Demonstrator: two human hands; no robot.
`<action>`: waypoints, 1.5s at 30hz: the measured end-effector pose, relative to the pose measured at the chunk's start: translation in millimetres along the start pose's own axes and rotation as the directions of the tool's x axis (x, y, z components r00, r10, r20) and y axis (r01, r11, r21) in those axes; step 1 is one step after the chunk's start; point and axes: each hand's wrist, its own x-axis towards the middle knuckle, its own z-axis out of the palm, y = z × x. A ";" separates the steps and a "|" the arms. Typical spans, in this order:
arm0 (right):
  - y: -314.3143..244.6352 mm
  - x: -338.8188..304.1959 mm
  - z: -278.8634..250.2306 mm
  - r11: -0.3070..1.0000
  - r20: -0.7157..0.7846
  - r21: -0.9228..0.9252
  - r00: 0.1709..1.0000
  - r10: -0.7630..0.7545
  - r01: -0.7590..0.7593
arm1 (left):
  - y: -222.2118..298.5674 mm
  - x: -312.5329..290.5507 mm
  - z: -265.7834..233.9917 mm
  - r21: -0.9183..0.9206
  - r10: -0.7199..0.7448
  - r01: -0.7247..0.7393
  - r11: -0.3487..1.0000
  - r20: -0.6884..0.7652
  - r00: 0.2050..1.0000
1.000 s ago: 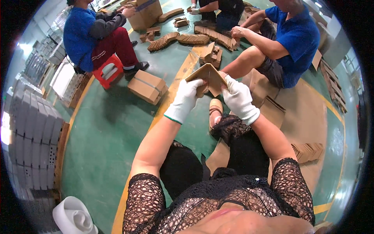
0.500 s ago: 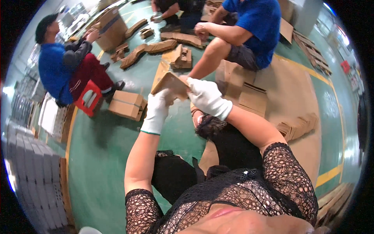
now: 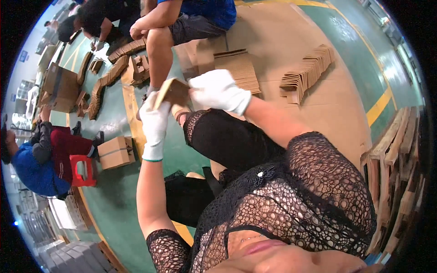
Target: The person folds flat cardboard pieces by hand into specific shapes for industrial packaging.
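A small bent piece of brown cardboard (image 3: 175, 93) is raised in front of me, over a co-worker's foot and the green floor. My left hand (image 3: 154, 125), in a white knit glove with a green cuff edge, is closed on its left edge. Gripping its right edge is my gloved right hand (image 3: 219, 91), fingers curled, partly smeared by motion. A tight row of folded cardboard pieces (image 3: 236, 68) lies just beyond my right hand. Farther right, a fanned stack of V-shaped cardboard pieces (image 3: 309, 70) rests on a large flat cardboard sheet (image 3: 337, 109).
A co-worker in blue (image 3: 195, 27) sits close ahead; another co-worker (image 3: 38, 164) sits left near a red stool (image 3: 83, 170). A taped carton (image 3: 116, 152) stands on the floor. Curved cardboard rows (image 3: 107, 84) lie at the far left. Wooden pallets (image 3: 396, 168) stand at right.
My view has turned rightward, so co-workers and cartons appear farther left and more of the cardboard sheet and pallets shows. Both hands still grip the cardboard piece, now tilted differently.
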 end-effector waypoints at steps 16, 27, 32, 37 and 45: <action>178.6 -242.8 -25.7 0.484 0.024 -0.563 0.572 0.820 -0.670 | -26.1 -7.1 -11.2 -0.011 -0.245 0.261 0.965 0.310 0.919; 190.6 -222.8 -34.5 0.381 -0.017 -0.621 0.497 0.867 -0.685 | -30.1 -15.1 -21.6 0.047 -0.257 0.257 0.965 0.350 0.901; 198.8 -214.5 -25.7 0.462 -0.036 -0.753 0.731 0.682 -0.468 | -34.8 -15.1 -20.7 0.078 -0.246 0.234 0.969 0.376 0.894; 215.5 -197.1 -29.4 0.543 0.095 -0.766 0.775 0.625 -0.344 | -36.1 -17.6 -17.3 0.105 -0.266 0.245 0.964 0.375 0.888; 217.2 -191.0 -33.5 0.475 0.012 -0.798 0.778 0.628 -0.371 | -33.8 -19.9 -16.7 0.104 -0.362 0.349 0.931 0.362 0.859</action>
